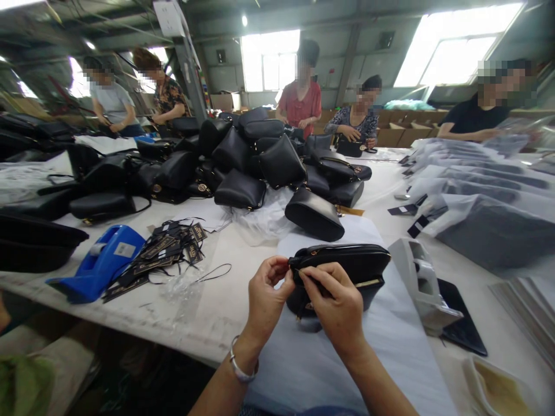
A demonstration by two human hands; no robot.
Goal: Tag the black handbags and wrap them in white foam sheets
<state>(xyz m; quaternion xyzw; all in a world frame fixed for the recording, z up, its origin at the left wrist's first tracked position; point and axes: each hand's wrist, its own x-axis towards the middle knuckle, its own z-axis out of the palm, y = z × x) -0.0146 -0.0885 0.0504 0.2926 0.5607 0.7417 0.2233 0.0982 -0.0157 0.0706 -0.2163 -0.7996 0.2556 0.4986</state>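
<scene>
A black handbag (342,260) with a gold zip lies in front of me on white paper (368,352). At its left end, my left hand (271,289) pinches a small black part of the bag, perhaps a strap end or loop. My right hand (336,294) pinches close beside it, over the bag's front, with the fingertips almost meeting those of the left. What sits between the right fingertips is too small to make out. Just beyond, another black handbag (314,214) lies on its side.
A large heap of black handbags (243,150) covers the table's middle. To the left are a blue tape dispenser (108,260) and black hang tags (169,248). On the right stand a grey tape dispenser (422,283), wrapped bags (489,225) and a small tub (498,387). Several people work opposite.
</scene>
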